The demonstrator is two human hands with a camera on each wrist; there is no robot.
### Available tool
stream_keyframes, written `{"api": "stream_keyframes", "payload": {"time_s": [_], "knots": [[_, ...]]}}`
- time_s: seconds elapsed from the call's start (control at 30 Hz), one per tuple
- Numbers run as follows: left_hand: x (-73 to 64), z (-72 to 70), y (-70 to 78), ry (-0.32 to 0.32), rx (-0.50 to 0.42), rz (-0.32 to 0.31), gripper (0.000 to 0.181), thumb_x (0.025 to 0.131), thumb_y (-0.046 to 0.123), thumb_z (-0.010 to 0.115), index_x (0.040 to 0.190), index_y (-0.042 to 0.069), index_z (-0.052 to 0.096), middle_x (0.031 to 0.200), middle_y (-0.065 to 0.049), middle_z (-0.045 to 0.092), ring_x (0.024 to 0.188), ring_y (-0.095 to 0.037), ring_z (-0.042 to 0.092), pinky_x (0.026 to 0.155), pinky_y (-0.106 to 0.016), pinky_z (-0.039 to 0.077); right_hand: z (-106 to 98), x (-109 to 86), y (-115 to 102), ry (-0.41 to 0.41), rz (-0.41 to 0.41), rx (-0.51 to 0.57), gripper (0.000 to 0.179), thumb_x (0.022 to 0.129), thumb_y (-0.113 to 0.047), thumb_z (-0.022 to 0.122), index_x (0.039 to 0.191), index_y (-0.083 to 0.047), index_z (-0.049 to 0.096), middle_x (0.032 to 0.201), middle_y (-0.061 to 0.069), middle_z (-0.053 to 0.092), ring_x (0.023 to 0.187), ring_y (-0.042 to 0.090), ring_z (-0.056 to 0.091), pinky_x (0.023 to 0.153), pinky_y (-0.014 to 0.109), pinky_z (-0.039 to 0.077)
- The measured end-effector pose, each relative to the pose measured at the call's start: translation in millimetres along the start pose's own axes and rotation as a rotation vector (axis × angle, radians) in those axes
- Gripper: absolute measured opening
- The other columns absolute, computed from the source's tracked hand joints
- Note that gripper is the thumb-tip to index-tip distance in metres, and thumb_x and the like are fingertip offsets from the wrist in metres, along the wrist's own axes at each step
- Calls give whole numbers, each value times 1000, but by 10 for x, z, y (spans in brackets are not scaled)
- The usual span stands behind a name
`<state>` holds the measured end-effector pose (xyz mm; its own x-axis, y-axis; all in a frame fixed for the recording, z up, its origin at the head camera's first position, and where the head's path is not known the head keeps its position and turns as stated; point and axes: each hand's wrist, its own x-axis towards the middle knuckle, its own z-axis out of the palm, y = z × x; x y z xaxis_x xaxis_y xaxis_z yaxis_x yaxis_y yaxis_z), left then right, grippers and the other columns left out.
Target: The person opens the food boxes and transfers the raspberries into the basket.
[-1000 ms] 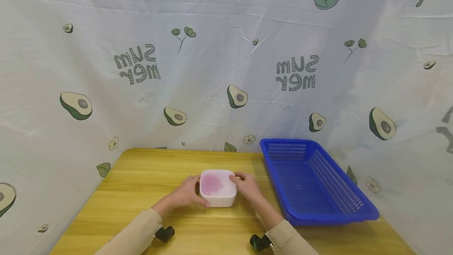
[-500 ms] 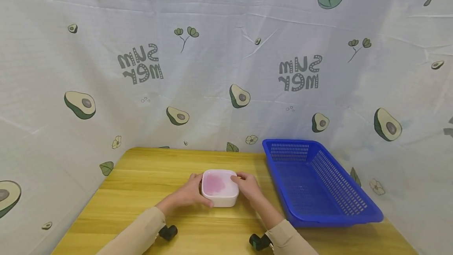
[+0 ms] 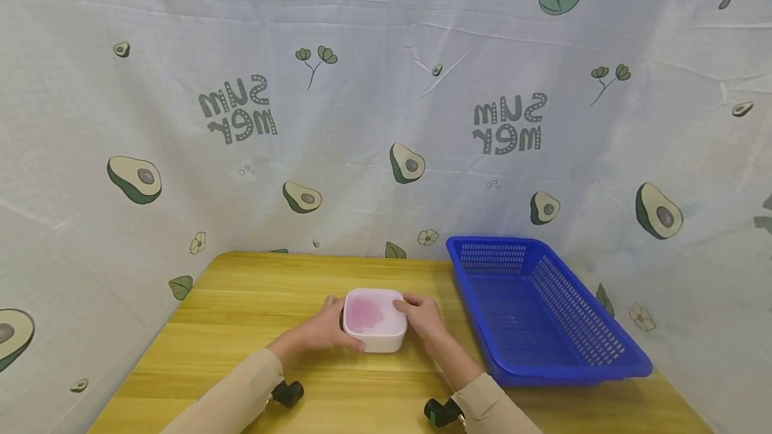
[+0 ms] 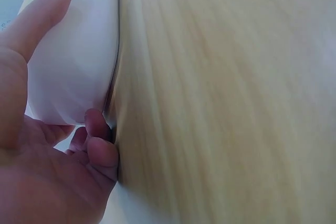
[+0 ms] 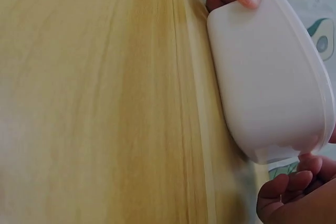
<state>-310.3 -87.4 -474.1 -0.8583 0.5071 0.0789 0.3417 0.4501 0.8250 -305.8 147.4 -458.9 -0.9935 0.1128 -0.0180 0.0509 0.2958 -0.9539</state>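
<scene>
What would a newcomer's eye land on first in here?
Probably the big blue basket at the right of the table, the strongest colour here. Next, the white box with a pink patch on top, held between the left hand and right hand. Behind hangs a pale avocado-print curtain.

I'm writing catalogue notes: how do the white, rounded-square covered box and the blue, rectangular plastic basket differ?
The white, rounded-square covered box is closed on top, while the blue, rectangular plastic basket is open. The box's sides look solid; the basket's have rows of openings. The box is plainly smaller than the basket. Both have rounded corners.
</scene>
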Motion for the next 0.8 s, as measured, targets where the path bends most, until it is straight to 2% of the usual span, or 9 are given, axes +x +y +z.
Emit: {"api": "stream_keyframes", "payload": {"time_s": [0.17, 0.43, 0.53, 0.67, 0.8], "knots": [[6, 1, 4, -15, 1, -12, 90, 67, 34, 94, 142, 15, 50, 118, -4, 47, 109, -22, 35, 92, -41, 38, -6, 2, 6, 18, -17, 22, 51, 92, -16, 70, 133, 12, 57, 142, 26, 55, 133, 38, 53, 107, 48, 44], [14, 6, -1, -14, -8, -27, 88, 66, 35, 95, 141, 18, 51, 116, -5, 45, 109, -22, 36, 91, -41, 39, -1, 10, 42, 43, -76, 39, 49, 91, -13, 71, 132, 10, 59, 136, 26, 60, 124, 32, 57, 104, 43, 48], [12, 5, 10, -12, -7, -27, 87, 66, 36, 95, 140, 20, 51, 116, -4, 46, 109, -22, 36, 91, -41, 39, -3, 10, 39, 60, -97, 26, 48, 90, -12, 73, 132, 9, 60, 121, 21, 67, 110, 26, 57, 93, 32, 52], [16, 6, 20, -9, -6, -26, 88, 66, 36, 95, 140, 19, 51, 116, -4, 46, 109, -22, 35, 92, -40, 38, -7, 4, 23, 72, -117, 29, 48, 89, -10, 74, 131, 9, 61, 99, 9, 62, 95, 19, 52, 75, 19, 46], [16, 3, 23, -9, -6, -28, 88, 66, 37, 94, 140, 19, 51, 116, -3, 46, 109, -22, 35, 92, -40, 38, 0, -2, 11, 75, -139, 40, 46, 89, -8, 73, 130, 9, 61, 93, 5, 59, 92, 16, 50, 71, 16, 44]]}}
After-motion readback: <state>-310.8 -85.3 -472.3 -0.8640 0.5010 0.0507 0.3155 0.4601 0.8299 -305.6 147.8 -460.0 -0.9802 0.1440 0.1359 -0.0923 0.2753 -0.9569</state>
